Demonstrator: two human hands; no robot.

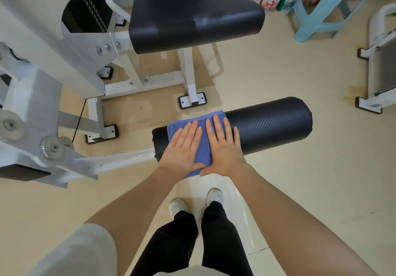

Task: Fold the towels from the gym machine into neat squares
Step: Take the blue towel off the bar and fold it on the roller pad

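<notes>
Beige gym floor [278, 168], white machine frame [53, 65] on the left, black seat pad [192, 14] up top, teal plastic stool [334, 7] at the upper right. Your work surface is the black roller pad [267, 123], a padded cylinder lying crosswise in front of you.

Risks, left to right. Your left hand [182, 147] lies flat, fingers straight and slightly spread, pressing the blue towel [205, 147] onto the curved pad. The roller's left end sits just beside the towel's left edge, so a sideways push could slide the cloth off that end, I'd judge. Your right hand [225, 147], ring on one finger, is also flat and open, partly on the towel and partly on bare pad. The surface is round, not flat; likely the folds will creep or the near edge, which hangs over the front of the roller, will drag the whole thing to the floor once you lift off. Uneven pressure between the hands could skew the layers too.

Towel look: blue, soft, terry-like, already folded to a compact rectangle near square, layered edges showing at the upper left corner. It drapes over the roller's left half, under both palms. No other towel shows in this view.
</notes>
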